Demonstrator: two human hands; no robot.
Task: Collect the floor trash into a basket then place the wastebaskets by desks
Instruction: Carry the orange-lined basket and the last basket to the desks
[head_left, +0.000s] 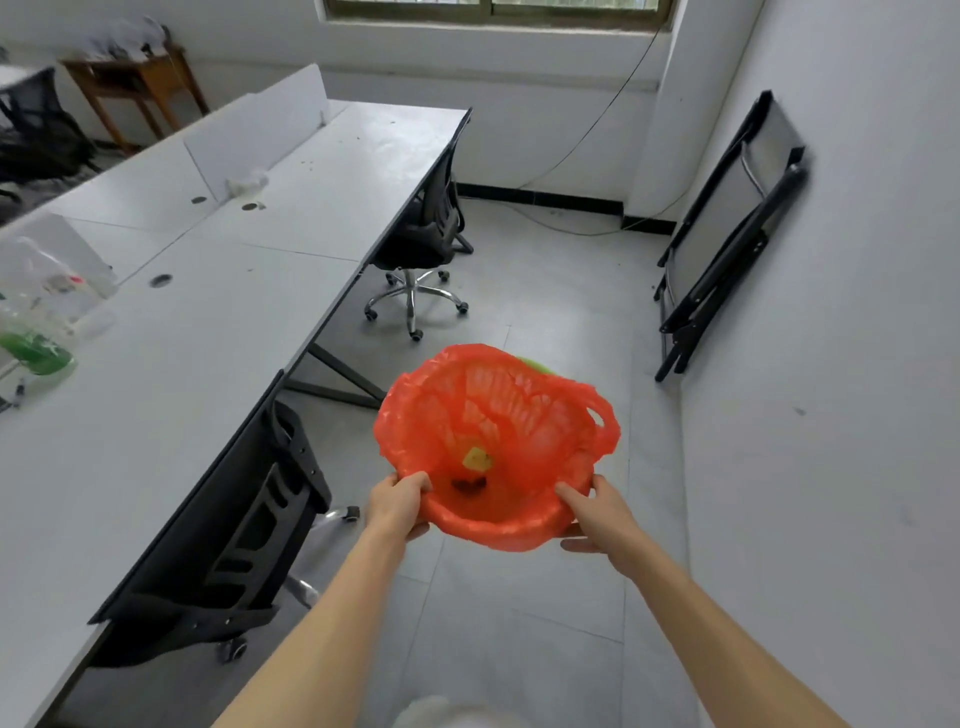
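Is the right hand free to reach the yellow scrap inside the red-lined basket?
Probably not yet: the right hand grips the basket rim. The open top leaves the yellow scrap unblocked otherwise.

I am wearing the single wide-angle camera on my head, and it is looking forward and down along my forearms. It is sitting close above my left hand (397, 501) and right hand (597, 512), which are gripping the wastebasket (498, 415) just below frame centre. It is facing the window (493, 10) wall, taking in the desk (182, 338) at left and the floor (545, 291) beyond.
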